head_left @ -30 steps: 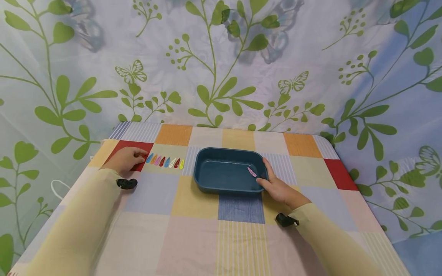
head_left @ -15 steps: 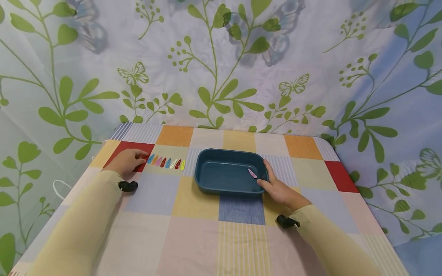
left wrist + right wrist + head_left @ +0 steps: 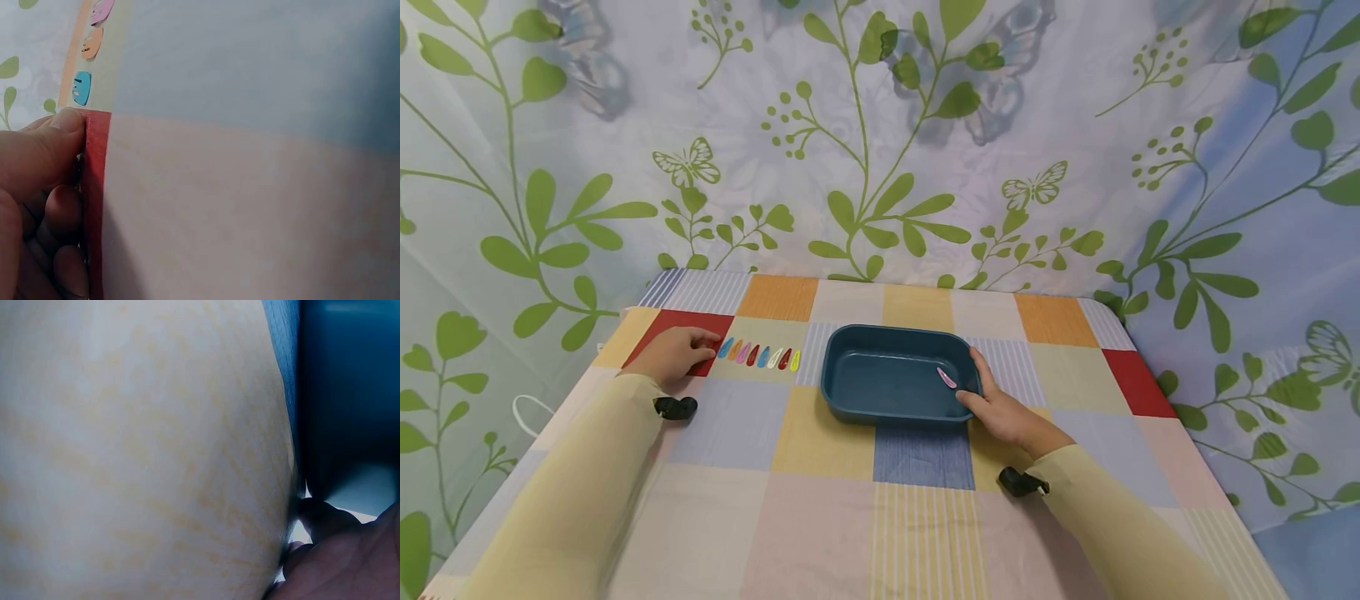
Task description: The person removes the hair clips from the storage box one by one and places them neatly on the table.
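My left hand rests on the red square of the cloth with fingers loosely curled. Nothing shows between its thumb and fingers in the left wrist view. Just right of the fingertips lies a row of several snap hair clips, starting with a blue hair clip and an orange hair clip and ending at a yellow hair clip. A dark teal rectangular plastic box stands open-topped on the table. My right hand grips its right end, thumb at the rim. Inside the box is one pink hair clip.
A patchwork-patterned cloth covers the table. Behind it and at both sides hangs a leaf-patterned curtain. A white cable loops at the table's left edge. A dark strap device sits at the left wrist.
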`<control>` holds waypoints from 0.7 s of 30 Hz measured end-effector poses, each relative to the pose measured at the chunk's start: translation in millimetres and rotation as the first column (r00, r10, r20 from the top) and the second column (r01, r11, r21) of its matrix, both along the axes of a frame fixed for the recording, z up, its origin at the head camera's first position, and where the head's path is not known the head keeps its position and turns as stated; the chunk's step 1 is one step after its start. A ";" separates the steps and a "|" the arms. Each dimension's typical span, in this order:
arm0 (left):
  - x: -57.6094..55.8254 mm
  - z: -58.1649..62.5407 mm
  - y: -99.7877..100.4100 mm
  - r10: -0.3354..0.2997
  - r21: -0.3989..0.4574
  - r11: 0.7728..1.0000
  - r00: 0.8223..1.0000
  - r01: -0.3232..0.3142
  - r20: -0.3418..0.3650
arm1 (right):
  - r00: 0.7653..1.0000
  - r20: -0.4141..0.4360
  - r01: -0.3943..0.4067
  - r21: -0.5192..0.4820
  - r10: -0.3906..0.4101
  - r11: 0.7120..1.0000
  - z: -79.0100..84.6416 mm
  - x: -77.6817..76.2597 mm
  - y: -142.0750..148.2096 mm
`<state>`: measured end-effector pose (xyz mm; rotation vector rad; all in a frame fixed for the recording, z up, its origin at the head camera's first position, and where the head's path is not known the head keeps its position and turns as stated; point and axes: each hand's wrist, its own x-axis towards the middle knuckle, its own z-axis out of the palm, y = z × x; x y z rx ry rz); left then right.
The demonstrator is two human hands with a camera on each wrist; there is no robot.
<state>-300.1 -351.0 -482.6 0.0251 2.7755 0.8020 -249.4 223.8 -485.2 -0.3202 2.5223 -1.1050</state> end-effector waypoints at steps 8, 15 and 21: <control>1.2 1.1 0.4 0.006 0.009 1.000 1.000 -0.006 -0.004 | 1.000 0.004 0.006 0.008 -0.006 1.000 0.5 0.2 -0.6; 2.7 1.0 0.9 0.011 0.003 1.000 1.000 -0.011 -0.010 | 1.000 0.002 0.007 0.003 -0.007 1.000 0.2 0.0 -0.9; 2.7 1.3 2.1 0.007 0.005 1.000 1.000 -0.007 -0.009 | 1.000 -0.006 0.002 0.002 -0.002 1.000 -0.8 -0.7 -0.7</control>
